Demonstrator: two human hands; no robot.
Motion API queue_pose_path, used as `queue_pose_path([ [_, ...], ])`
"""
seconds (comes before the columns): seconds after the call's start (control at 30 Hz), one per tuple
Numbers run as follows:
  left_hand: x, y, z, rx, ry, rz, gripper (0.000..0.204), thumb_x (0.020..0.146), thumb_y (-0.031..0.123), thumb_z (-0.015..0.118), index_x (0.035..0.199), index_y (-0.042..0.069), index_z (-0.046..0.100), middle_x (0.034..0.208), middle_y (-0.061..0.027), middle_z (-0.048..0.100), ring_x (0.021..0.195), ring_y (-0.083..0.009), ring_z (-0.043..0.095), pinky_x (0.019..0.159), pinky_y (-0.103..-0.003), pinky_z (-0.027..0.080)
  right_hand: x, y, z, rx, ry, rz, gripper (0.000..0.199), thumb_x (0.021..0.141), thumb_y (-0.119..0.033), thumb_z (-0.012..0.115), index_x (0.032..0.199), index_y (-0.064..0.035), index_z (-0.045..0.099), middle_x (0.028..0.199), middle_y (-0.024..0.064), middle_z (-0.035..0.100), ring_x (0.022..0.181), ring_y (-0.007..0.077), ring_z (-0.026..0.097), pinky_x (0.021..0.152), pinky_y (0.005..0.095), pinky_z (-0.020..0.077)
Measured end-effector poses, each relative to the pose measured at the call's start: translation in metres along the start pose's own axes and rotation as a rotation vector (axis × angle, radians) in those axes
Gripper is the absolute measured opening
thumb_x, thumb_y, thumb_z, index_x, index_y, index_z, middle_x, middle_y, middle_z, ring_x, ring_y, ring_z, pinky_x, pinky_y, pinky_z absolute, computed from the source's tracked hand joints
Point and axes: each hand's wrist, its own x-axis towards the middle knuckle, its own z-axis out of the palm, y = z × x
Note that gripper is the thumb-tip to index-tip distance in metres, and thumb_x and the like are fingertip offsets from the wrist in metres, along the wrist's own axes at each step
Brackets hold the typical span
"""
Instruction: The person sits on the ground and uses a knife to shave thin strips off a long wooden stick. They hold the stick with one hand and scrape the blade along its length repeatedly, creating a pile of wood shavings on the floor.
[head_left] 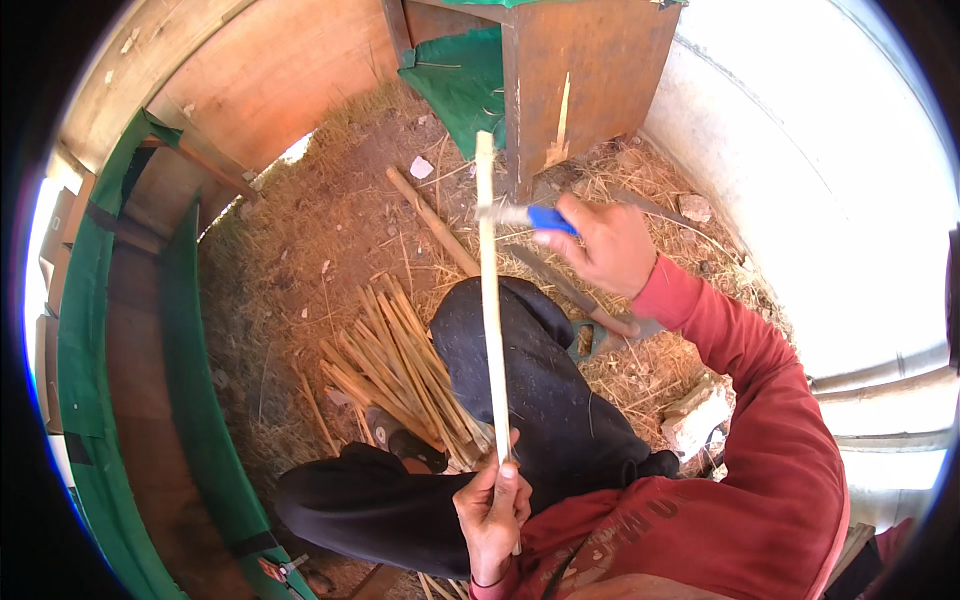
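A long pale strip of split wood or cane (491,300) stands upright in the picture, crossing over my raised knee. My left hand (493,508) is closed round its lower end, close to my body. In my right hand (607,243) is a blue-handled knife (550,219), the fingers wrapped round the handle. Its blade, blurred, points left and meets or crosses the strip below its far tip; whether it cuts in cannot be seen. A bundle of similar split strips (395,350) lies on the ground left of my knee.
A thick round stick (432,222) lies beyond my knee. Right of the knee are a saw (590,342) and a long dark tool with a wooden handle (572,290). A pale stone block (697,415) sits near my right elbow. Green-covered benches (205,380) line the left; a wooden cabinet (595,85) stands ahead.
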Motion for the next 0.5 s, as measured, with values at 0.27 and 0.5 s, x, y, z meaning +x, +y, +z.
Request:
queue_pose_path([
  [0.27, 0.009, 0.002, 0.007, -0.048, 0.090, 0.052, 0.038, 0.098, 0.007, 0.062, 0.135, -0.002, 0.057, 0.064, 0.0019, 0.051, 0.048, -0.0041, 0.041, 0.042, -0.020, 0.034, -0.012, -0.037, -0.008, 0.264, -0.289, -0.132, 0.044, 0.095, -0.048, 0.060, 0.089, -0.0044, 0.062, 0.061, 0.0139, 0.055, 0.053, 0.0342, 0.058, 0.050, 0.0438, 0.0423],
  [0.5, 0.013, -0.004, 0.008, -0.061, 0.121, 0.012, 0.042, 0.094, 0.006, 0.069, 0.135, -0.001, 0.058, 0.065, 0.0025, 0.052, 0.049, -0.0030, 0.041, 0.041, -0.020, 0.033, -0.018, -0.035, 0.013, 0.110, -0.181, -0.151, 0.052, 0.092, -0.056, 0.060, 0.083, -0.0051, 0.069, 0.053, 0.0118, 0.056, 0.045, 0.0304, 0.058, 0.042, 0.0412, 0.0444],
])
